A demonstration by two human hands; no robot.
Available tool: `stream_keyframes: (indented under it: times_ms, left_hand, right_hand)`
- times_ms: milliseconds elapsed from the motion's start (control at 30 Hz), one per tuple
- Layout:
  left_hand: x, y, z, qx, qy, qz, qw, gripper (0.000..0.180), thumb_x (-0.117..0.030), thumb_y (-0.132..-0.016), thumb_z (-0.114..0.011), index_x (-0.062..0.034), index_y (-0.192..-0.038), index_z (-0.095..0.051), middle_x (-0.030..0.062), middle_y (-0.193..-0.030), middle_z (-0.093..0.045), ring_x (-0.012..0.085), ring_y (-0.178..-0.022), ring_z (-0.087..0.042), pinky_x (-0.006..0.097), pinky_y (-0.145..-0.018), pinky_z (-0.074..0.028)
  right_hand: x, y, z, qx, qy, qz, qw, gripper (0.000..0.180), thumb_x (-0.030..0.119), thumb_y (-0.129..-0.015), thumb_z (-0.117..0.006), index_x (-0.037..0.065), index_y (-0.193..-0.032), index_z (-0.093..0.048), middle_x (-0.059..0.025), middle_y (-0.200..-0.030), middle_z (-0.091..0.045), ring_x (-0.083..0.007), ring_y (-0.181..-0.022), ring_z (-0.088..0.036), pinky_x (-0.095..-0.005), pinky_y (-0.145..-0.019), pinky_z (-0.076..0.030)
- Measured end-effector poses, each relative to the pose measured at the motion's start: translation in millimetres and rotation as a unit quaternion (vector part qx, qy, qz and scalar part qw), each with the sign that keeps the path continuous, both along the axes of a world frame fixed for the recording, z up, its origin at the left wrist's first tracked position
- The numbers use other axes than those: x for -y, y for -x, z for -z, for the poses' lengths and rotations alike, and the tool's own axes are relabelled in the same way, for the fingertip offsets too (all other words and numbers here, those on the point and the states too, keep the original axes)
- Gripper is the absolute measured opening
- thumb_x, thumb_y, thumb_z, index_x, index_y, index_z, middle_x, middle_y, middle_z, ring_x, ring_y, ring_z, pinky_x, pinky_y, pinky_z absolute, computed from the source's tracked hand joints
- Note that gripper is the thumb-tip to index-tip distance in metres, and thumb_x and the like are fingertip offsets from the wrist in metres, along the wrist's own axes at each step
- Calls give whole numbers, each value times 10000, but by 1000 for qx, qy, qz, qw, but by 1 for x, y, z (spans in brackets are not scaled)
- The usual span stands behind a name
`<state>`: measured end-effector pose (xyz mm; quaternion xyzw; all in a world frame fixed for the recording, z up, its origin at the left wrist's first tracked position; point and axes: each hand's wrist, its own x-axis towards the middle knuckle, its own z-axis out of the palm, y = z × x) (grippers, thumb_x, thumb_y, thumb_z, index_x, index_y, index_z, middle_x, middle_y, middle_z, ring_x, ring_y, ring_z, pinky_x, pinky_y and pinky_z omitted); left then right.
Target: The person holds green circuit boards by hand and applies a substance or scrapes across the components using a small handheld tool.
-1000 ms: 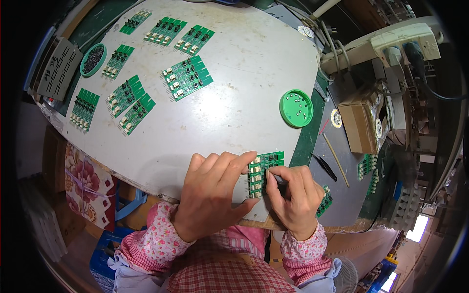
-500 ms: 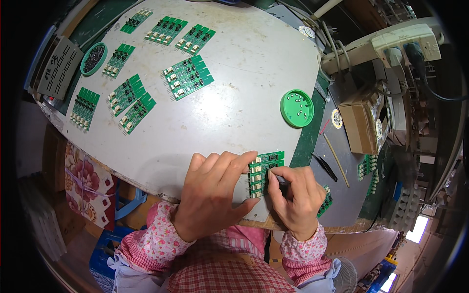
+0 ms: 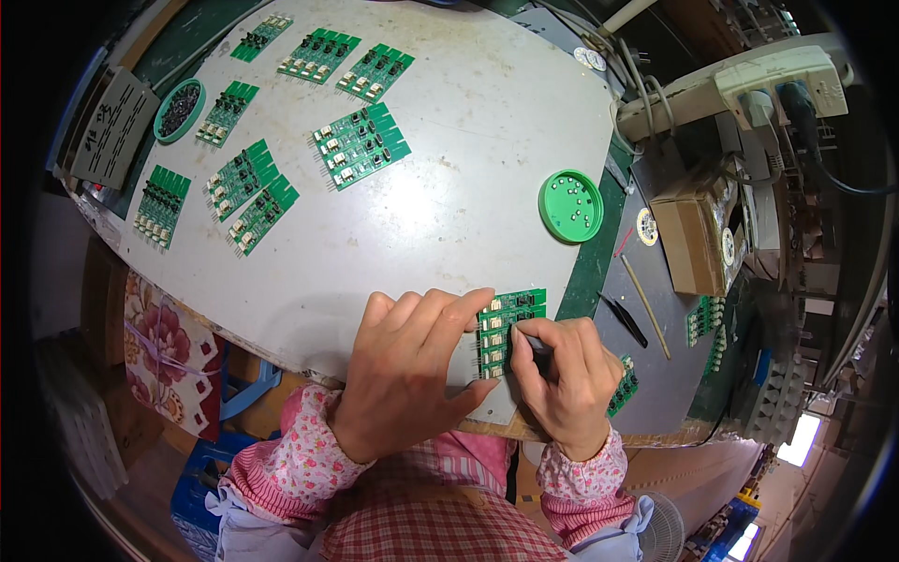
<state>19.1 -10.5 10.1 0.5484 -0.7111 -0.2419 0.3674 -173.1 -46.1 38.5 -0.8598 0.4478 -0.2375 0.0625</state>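
Observation:
A green circuit board [image 3: 493, 348] with white connectors and small black parts lies flat near the table's front edge. My left hand [image 3: 403, 365] grips it, forefinger at the top left corner and thumb at the bottom left. Over the board's right half, the thumb and forefinger of my right hand [image 3: 567, 379] are pinched together. Whatever sits between those fingertips is too small and covered to make out. Part of the board is hidden under my right hand. Just right of that hand, another green board [image 3: 625, 386] shows partly.
Several similar boards [image 3: 361, 147] lie across the left and far table. A green lid [image 3: 570, 206] holds small pale parts; a green dish [image 3: 180, 110] holds dark parts. Black tweezers [image 3: 622, 318], a thin stick [image 3: 646, 307] and a cardboard box [image 3: 691, 242] are at the right.
My right thumb and forefinger have shifted very slightly left over the board. My left hand and the board hold their place.

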Motion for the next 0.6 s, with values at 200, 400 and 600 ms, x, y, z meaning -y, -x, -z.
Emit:
stream_keyframes:
  times_ms: [200,400,600]
  left_hand:
    - [0,0,-1,-3,-2,0,1000,760,-219,-672,-890,-55,-1355,-601,46,-1023,-628,219,-882,-586,374,-766,-379]
    - [0,0,-1,-3,-6,1,1000,761,-218,-672,-890,-53,-1356,-600,49,-1028,-629,222,-891,-587,376,-771,-381]
    - [0,0,-1,-1,-5,1,1000,765,-221,-672,-889,-50,-1359,-599,50,-1032,-630,221,-894,-587,375,-772,-381]
  right_hand:
    - [-1,0,-2,1,-1,7,1000,193,30,-809,-832,55,-970,-727,-46,-803,-639,-190,-624,-656,-317,-533,-490]
    - [-1,0,0,2,-1,7,1000,197,32,-807,-836,57,-971,-728,-46,-802,-638,-189,-624,-656,-315,-532,-488]
    - [0,0,-1,0,2,-1,1000,201,32,-812,-835,55,-979,-725,-45,-802,-636,-186,-619,-651,-316,-526,-482]
